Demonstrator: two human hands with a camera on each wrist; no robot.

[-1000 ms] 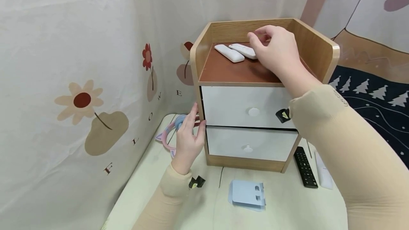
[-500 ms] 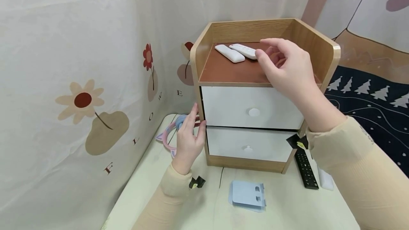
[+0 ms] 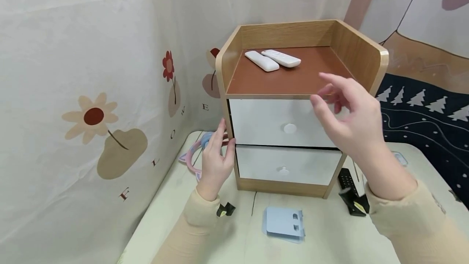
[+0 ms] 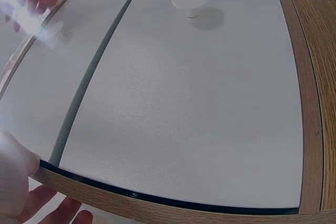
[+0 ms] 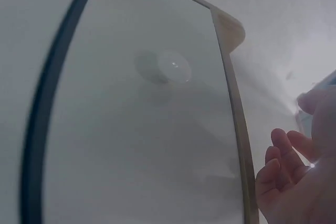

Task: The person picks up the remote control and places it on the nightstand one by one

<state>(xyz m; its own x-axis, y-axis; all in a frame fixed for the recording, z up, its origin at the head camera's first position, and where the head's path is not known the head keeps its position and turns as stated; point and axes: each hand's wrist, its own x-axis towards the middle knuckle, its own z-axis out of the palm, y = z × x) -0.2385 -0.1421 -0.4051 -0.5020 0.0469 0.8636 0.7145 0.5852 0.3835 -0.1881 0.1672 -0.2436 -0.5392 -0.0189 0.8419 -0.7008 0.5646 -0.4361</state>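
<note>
A small wooden cabinet (image 3: 282, 190) with two white drawers stands on the table. Its upper drawer (image 3: 256, 121) and lower drawer (image 3: 264, 162) are both pushed in, each with a round white knob. On its brown top lie two white remotes, the left remote (image 3: 261, 61) beside the right remote (image 3: 281, 58). My left hand (image 3: 217, 160) rests against the cabinet's left side, fingers extended and thumb at the front edge (image 4: 89, 190). In front of the upper drawer's right part hovers my right hand (image 3: 351, 113), fingers loosely bent, nothing between them.
A light blue folded piece (image 3: 283, 221) lies in front of the cabinet. To the right is a black remote (image 3: 346, 180), partly covered by the right wrist camera. A pink headband-like ring with pointed ears (image 3: 190, 160) lies behind my left hand. Printed cloth walls surround the table.
My right hand has moved from above the cabinet top down and to the right, uncovering the right white remote. My left hand and both white remotes have stayed in place.
</note>
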